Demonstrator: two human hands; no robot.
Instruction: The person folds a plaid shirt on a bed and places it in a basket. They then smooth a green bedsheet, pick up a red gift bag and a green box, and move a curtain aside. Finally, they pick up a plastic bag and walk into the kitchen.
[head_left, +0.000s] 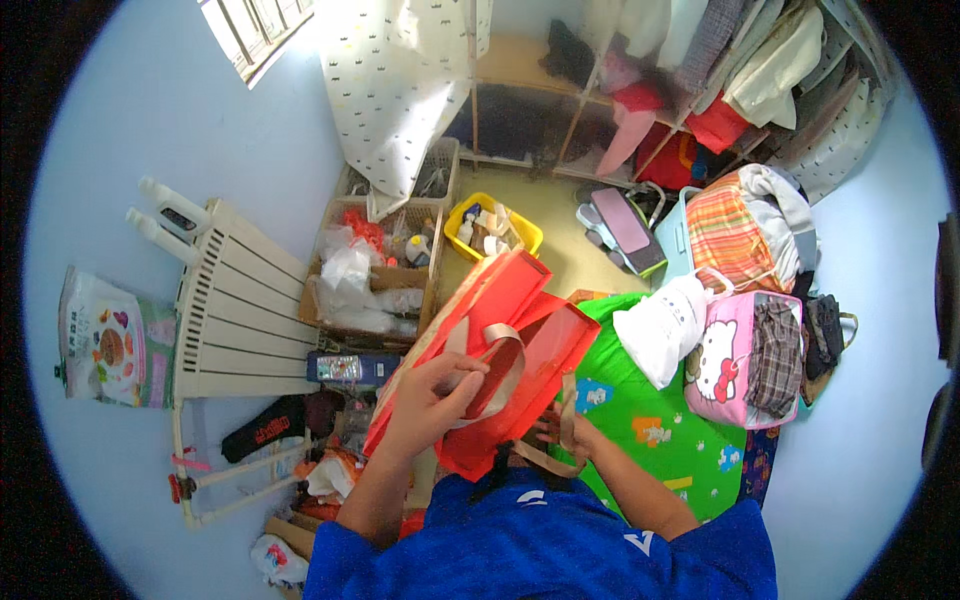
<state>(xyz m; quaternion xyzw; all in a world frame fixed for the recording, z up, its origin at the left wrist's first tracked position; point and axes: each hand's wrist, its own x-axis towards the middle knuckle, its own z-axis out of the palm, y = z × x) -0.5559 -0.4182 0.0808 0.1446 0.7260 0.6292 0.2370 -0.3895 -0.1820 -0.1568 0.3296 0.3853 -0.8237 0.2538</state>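
A red gift bag (536, 360) with its mouth towards me is held tilted in front of my body. My left hand (435, 397) pinches its beige ribbon handle (506, 352) between thumb and fingertips. Beside the open bag, under my left hand, lies a flatter red panel (480, 300) with a pale edge; whether it belongs to a second bag, I cannot tell. At the bag's lower right side is my right hand (574, 431), its fingers partly hidden. Another beige ribbon loop (568, 409) hangs in front of that hand.
A yellow basket (534, 238) with small items stands ahead. Cardboard boxes (427, 307) with plastic bags are left, near a white slatted rack (247, 307). At right lie a green printed mat (637, 457), a white drawstring bag (664, 330) and a pink bin (712, 375) with clothes.
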